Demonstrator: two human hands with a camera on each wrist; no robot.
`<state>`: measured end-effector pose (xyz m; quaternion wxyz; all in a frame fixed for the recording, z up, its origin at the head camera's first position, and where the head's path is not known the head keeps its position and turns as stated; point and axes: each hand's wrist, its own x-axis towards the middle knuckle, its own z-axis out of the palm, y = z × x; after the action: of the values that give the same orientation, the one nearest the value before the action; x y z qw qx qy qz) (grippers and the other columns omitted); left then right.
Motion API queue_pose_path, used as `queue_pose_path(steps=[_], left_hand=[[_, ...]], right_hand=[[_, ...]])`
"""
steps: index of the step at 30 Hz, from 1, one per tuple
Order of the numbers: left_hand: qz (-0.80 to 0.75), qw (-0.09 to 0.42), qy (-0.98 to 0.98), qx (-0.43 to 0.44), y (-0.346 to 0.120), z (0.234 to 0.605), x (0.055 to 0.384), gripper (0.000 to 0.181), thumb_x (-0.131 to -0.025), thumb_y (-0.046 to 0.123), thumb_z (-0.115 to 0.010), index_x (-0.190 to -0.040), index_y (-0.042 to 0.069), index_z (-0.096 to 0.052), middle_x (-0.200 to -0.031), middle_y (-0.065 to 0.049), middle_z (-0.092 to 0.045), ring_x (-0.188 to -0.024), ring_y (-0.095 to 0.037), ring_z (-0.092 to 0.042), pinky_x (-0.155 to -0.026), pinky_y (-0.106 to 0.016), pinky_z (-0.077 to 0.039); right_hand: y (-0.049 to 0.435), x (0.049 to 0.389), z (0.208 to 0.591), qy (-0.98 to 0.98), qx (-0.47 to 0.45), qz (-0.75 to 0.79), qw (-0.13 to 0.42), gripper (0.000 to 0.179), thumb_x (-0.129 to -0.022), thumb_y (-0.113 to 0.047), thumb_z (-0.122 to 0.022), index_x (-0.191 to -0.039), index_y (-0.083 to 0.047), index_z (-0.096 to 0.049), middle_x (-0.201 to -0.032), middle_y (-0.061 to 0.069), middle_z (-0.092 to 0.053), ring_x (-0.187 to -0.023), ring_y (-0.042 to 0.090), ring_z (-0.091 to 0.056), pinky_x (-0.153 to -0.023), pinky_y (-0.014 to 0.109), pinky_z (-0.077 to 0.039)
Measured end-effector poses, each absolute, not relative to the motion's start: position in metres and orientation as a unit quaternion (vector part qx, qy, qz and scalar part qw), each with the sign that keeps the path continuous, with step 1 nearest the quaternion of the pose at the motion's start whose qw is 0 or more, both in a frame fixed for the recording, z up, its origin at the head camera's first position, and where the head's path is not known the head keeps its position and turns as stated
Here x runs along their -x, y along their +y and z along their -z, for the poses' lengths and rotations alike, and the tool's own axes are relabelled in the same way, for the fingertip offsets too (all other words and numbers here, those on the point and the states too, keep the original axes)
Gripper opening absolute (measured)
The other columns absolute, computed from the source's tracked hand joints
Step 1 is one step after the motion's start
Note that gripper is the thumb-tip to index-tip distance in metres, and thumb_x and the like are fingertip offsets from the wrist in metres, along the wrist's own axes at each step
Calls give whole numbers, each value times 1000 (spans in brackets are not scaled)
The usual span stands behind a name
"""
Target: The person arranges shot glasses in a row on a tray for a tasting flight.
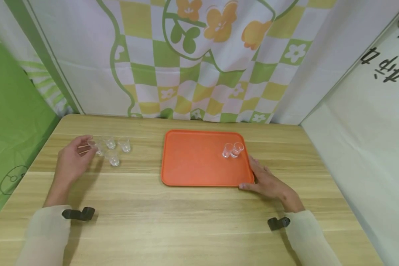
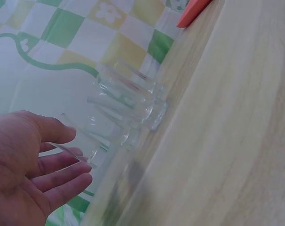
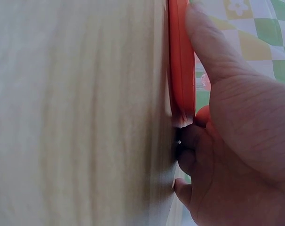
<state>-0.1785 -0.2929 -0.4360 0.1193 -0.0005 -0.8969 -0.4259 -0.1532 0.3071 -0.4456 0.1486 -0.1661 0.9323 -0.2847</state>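
Note:
At the table's left, my left hand (image 1: 74,157) has its thumb and fingers around the leftmost clear shot glass (image 2: 93,153). Close beside it stand several more shot glasses, among them a front one (image 1: 113,159) and a right one (image 1: 125,145). My right hand (image 1: 269,181) holds the front right corner of an orange tray (image 1: 199,162). Its thumb lies along the front rim, its fingers against the right side; in the right wrist view the fingertips are partly hidden beyond the tray corner. Two shot glasses (image 1: 227,150) stand together on the tray's right part.
The wooden table (image 1: 186,221) ends at a checked, flowered curtain (image 1: 203,85) behind the tray. A green panel (image 1: 13,129) stands along the left, a white wall (image 1: 369,140) with black writing along the right. Bare wood separates the left glasses from the tray.

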Motion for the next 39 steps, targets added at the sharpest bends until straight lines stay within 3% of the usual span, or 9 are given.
queue_pose_path(steps=[7,13,19,26,34,36,39], left_hand=[[432,138,-891,9,-289,430,179,45,-103,15,-62,-141,-7,-54,-129,-33,-61,-115,-51,-61,-83,-7,-49],[438,159,-885,16,-283,425,179,44,-102,12,-63,-142,-5,-54,-127,-28,-62,-117,-41,-61,-88,-8,-48],[442,180,-879,29,-275,417,178,43,-101,9,-65,-141,-5,-56,-123,-23,-63,-114,-41,-63,-86,-6,-47],[453,181,-872,46,-263,408,176,41,-99,9,-68,-137,-4,-60,-122,-22,-65,-104,-2,-60,-85,-7,-49],[468,185,-861,76,-247,400,177,39,-97,5,-69,-133,-5,-62,-118,-22,-66,-100,5,-57,-85,-10,-51],[467,186,-860,85,-242,399,177,39,-96,5,-70,-133,-5,-63,-117,-21,-67,-100,3,-59,-85,-11,-52],[465,186,-860,99,-236,399,178,39,-95,5,-72,-132,-5,-63,-114,-20,-67,-103,-12,-65,-84,-11,-53]], right_hand=[[309,154,448,933,173,281,144,114,-93,-51,-74,-165,-8,2,-170,19,-7,-155,40,-2,-120,67,-3],[309,154,448,932,174,283,143,113,-93,-51,-74,-165,-8,2,-170,19,-7,-155,41,-1,-119,68,-2],[309,153,448,932,175,284,142,113,-93,-50,-74,-165,-8,2,-170,19,-8,-155,41,-1,-119,68,-2],[309,153,447,934,169,280,143,113,-93,-52,-74,-165,-8,2,-170,19,-7,-155,40,-1,-120,68,-2],[308,153,447,935,168,278,142,113,-93,-50,-74,-165,-7,1,-170,19,-7,-155,40,-2,-120,67,-2],[307,153,447,935,167,278,144,113,-93,-51,-74,-165,-6,1,-170,19,-7,-155,40,-1,-120,67,-2],[307,153,446,935,166,277,146,114,-93,-51,-74,-165,-6,1,-170,20,-6,-155,40,-1,-120,67,-2]])
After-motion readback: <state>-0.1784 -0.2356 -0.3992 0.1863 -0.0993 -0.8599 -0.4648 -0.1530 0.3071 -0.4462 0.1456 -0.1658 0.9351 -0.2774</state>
